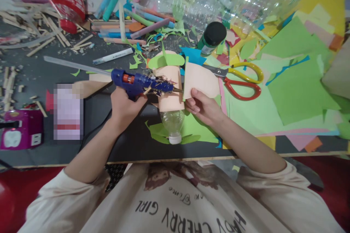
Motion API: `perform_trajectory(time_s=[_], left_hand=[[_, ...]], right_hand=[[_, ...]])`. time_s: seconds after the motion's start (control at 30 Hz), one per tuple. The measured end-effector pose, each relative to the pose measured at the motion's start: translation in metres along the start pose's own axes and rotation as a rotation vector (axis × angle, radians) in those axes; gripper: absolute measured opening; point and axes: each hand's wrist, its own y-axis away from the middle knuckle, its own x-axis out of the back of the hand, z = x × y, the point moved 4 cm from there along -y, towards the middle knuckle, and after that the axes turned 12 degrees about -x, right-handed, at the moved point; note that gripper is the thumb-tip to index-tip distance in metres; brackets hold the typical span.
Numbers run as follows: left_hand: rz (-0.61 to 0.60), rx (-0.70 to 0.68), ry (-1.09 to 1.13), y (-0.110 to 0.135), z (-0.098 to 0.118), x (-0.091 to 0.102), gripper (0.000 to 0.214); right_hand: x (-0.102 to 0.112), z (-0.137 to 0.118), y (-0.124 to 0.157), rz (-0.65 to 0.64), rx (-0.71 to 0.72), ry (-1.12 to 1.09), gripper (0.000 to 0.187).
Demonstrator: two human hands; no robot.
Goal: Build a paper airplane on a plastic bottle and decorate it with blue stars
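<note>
The left hand (pixel 125 105), closed round the grip of the blue glue gun (pixel 133 82), reaches in from left of the paper-wrapped bottle (pixel 171 102), while the right hand (pixel 203 105), thumb and fingers nearly together, pinches a peach card (pixel 203 80) just right of it. With the nozzle (pixel 177 89) so near the card's edge and those fingertips, a slip could burn skin or smear glue onto the bottle's wrap. Beyond the card, scissors (pixel 225 73) lie right of the bottle on the worktop (pixel 131 151).
</note>
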Motion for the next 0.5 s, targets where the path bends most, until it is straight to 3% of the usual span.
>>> perform_trajectory(time_s=[0.5], left_hand=[[-0.010,0.053,-0.005,-0.0022,0.0004,0.0017,0.022]], right_hand=[[-0.0033,-0.0008,0.0019,0.021,-0.023,0.018,0.050]])
